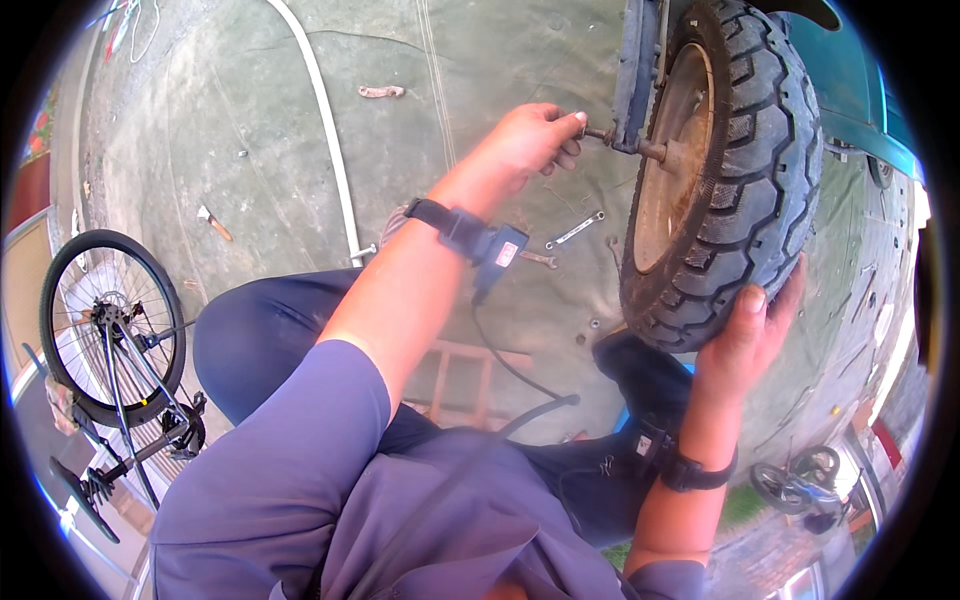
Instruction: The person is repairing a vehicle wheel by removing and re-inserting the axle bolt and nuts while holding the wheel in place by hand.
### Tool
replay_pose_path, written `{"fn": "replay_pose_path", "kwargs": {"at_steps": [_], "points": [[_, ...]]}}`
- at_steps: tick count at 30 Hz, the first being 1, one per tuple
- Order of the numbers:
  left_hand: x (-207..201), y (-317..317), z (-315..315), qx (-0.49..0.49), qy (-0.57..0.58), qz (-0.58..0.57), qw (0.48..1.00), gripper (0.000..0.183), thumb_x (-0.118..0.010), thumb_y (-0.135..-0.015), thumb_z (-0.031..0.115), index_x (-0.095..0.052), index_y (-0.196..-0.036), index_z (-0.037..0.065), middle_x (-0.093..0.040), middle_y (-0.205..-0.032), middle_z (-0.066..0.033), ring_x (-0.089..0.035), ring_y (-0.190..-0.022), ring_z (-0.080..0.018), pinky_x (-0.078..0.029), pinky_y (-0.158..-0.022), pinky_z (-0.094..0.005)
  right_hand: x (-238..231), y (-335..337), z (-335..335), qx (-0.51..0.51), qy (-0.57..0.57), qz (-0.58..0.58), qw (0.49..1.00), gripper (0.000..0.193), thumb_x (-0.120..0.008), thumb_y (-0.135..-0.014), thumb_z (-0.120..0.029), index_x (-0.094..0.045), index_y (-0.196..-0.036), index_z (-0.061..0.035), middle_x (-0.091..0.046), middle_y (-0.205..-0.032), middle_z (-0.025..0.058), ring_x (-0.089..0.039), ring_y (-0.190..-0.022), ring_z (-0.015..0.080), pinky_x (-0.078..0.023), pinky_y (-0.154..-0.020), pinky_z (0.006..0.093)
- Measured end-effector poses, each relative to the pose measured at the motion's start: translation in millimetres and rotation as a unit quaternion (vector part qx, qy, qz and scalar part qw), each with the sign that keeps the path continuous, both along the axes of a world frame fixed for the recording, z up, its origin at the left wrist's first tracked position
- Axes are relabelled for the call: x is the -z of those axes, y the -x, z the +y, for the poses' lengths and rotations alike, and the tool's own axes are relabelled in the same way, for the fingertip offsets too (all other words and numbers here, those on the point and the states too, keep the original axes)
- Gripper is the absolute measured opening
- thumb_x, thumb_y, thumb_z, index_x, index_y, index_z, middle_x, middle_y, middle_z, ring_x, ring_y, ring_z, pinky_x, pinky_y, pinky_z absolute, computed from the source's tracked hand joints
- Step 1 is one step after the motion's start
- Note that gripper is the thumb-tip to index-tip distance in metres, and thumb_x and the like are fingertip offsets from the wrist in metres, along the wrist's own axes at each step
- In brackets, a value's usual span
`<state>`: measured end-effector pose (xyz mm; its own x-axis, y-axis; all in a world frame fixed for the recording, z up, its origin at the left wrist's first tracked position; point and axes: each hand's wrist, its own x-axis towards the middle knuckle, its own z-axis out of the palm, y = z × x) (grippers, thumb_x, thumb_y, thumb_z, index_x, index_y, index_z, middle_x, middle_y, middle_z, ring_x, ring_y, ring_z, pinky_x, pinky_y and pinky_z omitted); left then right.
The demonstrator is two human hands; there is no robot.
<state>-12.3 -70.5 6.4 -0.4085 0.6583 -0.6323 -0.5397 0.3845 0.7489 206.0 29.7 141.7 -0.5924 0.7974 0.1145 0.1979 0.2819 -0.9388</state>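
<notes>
A wheel with a chunky black tyre (765,150) and a worn, rusty rim (680,190) stands at the upper right, beside a dark fork leg (632,85). A rusty axle (598,134) passes through the fork's lower end toward the hub. My left hand (540,142) is closed, thumb and fingers around the axle's outer end. From below, my right hand (742,335) grips the tyre, its thumb on the tread and its fingers partly hidden along the far side. Both wrists wear black straps; a small box with a cable (500,255) sits on the left one.
A combination wrench (576,230), another spanner (538,259) and small nuts (594,323) lie on the green ground sheet. Farther left are a hammer (214,222), a rusty metal piece (381,91) and a white pipe (318,90). A bicycle (112,325) stands at the left.
</notes>
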Motion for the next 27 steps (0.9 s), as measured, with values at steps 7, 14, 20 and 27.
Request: {"fn": "replay_pose_path", "kwargs": {"at_steps": [7,14,20,27], "points": [[15,-12,-7,-0.074,-0.081,-0.038,0.993,0.033,-0.060,-0.096,0.024,-0.059,-0.114,-0.004,-0.064,-0.103,-0.0109,-0.062,-0.090,-0.0165,-0.049,-0.074,-0.0289,-3,5,0,0.007,0.001,0.007,1.000,0.087,-0.069,-0.084,-0.043,-0.033,-0.141,0.0120,-0.043,-0.141,0.0199,-0.042,-0.130,0.0258,-0.029,-0.110,0.0374],[20,-16,-9,-0.087,-0.165,-0.063,0.980,0.035,-0.060,-0.096,0.020,-0.057,-0.121,-0.005,-0.065,-0.102,-0.0117,-0.063,-0.092,-0.0179,-0.049,-0.074,-0.0281,0,3,3,0.012,-0.026,-0.006,1.000,0.085,-0.069,-0.083,-0.042,-0.035,-0.140,0.0127,-0.045,-0.139,0.0209,-0.044,-0.128,0.0264,-0.031,-0.109,0.0376],[22,-15,-6,-0.080,-0.144,-0.041,0.986,0.034,-0.059,-0.096,0.020,-0.057,-0.120,-0.005,-0.066,-0.099,-0.0109,-0.064,-0.088,-0.0178,-0.049,-0.073,-0.0279,-2,4,3,0.008,-0.026,-0.002,1.000,0.085,-0.069,-0.083,-0.044,-0.037,-0.139,0.0122,-0.046,-0.137,0.0221,-0.045,-0.126,0.0269,-0.032,-0.108,0.0374],[15,-17,-2,-0.102,-0.085,-0.059,0.989,0.032,-0.058,-0.098,0.027,-0.061,-0.108,-0.003,-0.064,-0.089,-0.0080,-0.060,-0.076,-0.0151,-0.047,-0.066,-0.0273,-5,5,4,0.009,-0.071,-0.039,0.997,0.086,-0.067,-0.084,-0.046,-0.037,-0.139,0.0127,-0.047,-0.136,0.0228,-0.045,-0.126,0.0280,-0.032,-0.108,0.0378]]}}
